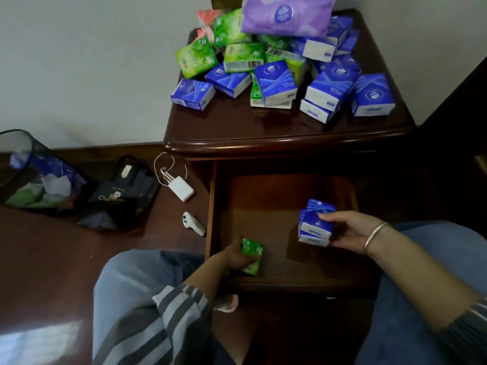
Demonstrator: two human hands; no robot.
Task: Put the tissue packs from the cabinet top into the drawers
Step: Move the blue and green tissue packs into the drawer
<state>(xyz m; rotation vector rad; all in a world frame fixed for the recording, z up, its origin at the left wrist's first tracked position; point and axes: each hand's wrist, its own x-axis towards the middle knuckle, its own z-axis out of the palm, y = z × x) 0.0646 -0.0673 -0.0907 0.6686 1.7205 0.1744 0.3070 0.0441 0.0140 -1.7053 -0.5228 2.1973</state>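
Left hand [233, 256] near-left in drawer [263, 201], fingers curled round upright green pack [253, 252]. Right hand [350, 230] grips stacked blue packs [315, 225] from right (resting or lifted, unclear). Pile [276, 67] on far cabinet top [263, 127].

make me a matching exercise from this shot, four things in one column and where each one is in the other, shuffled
Things
1 green pack
2 blue packs over the drawer
3 big purple pack
4 white power bank

Places
a on the floor
b in the left hand
c atop the heap on the cabinet top
d in the right hand

Pairs: 1-b, 2-d, 3-c, 4-a
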